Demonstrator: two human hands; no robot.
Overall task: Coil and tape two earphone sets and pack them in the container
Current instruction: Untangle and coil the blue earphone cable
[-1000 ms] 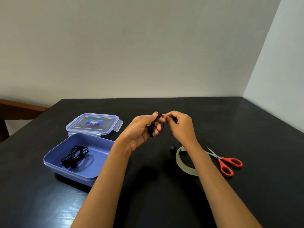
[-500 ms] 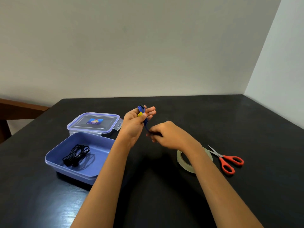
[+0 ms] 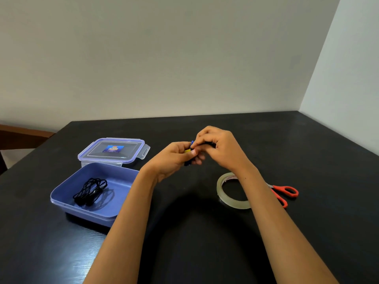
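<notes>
Above the black bench (image 3: 307, 144), the left hand (image 3: 174, 158) has a pinching grip on the small blue-and-yellow earphone cord coil (image 3: 191, 143), with the right hand (image 3: 220, 147) curled onto it too; it looks light, limp and springy, so clamp across the loops' middle.

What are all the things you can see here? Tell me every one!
black earphones: one coiled set, black, inside the container
container: one, blue plastic, open, on the left of the table
lid: one, clear with a blue rim, lying behind the container
tape roll: one, clear, on the table, partly behind the right forearm
scissors: one pair, red handles, right of the tape roll
table: one, black
blue earphones: one set, blue with a yellow bit, held above the table
left hand: grips the blue earphones
right hand: pinches the blue earphones
</notes>
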